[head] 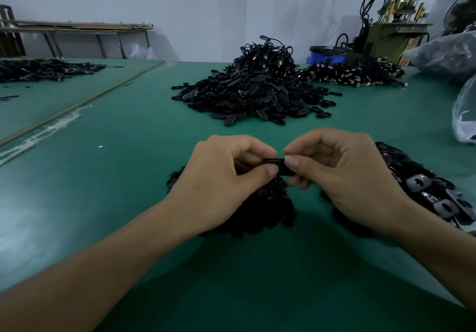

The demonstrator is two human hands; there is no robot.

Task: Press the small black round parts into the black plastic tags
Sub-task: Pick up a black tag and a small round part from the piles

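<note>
Both hands meet over the green table (128,177) and pinch one black plastic tag (279,165) between them. My left hand (221,177) holds its left end with thumb and curled fingers. My right hand (342,174) pinches its right end, thumb on top. Whether a small round part sits in the tag is hidden by my fingers. A low heap of small black parts (265,208) lies under my left hand. A spread of black tags (432,192), some showing pale faces, lies under my right wrist.
A tall pile of black tags with cords (257,89) stands farther back at the centre. Another heap (355,74) lies behind it to the right, and a flat one (43,70) at far left. Clear plastic bags (466,110) sit at the right edge. A machine (394,22) stands behind the table.
</note>
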